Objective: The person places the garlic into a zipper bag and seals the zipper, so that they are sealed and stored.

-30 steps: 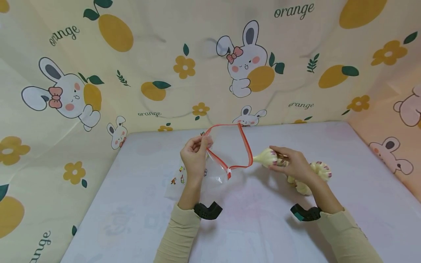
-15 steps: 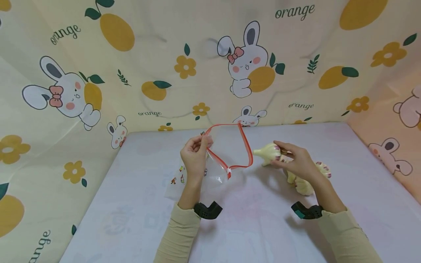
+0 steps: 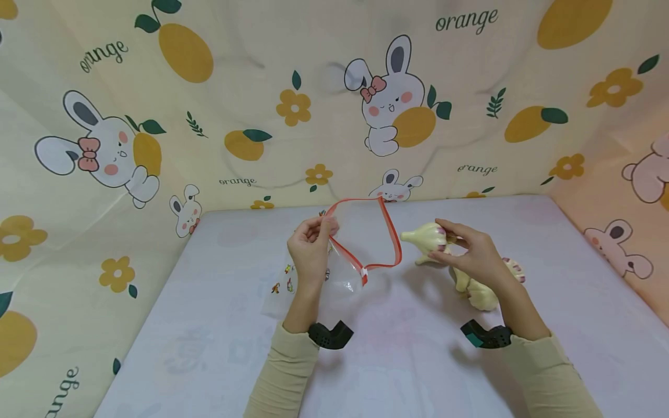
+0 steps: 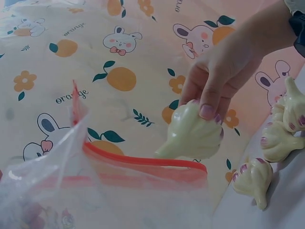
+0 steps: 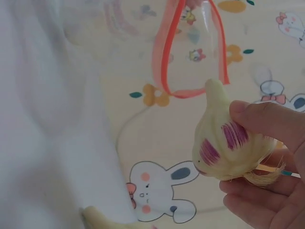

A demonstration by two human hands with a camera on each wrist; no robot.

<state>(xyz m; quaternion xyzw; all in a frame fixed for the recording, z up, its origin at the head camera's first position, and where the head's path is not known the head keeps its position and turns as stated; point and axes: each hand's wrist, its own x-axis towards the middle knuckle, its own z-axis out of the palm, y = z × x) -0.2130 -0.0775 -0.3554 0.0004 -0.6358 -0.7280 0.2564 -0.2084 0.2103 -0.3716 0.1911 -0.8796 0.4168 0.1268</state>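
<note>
Garlic [image 3: 424,237], pinched by your right hand [image 3: 474,254] between thumb and fingers, is just outside the bag [image 3: 346,281], above the table [image 3: 407,366] toward its far edge. Your left hand [image 3: 309,248] pinches the bag's rim. Opening seems done; the other bulbs [image 3: 482,296], toward the right edge, are outside too.

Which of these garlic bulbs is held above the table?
The garlic bulb pinched in the right hand, its stem toward the red-rimmed zip bag; the other visible bulbs rest below, unheld.
</note>
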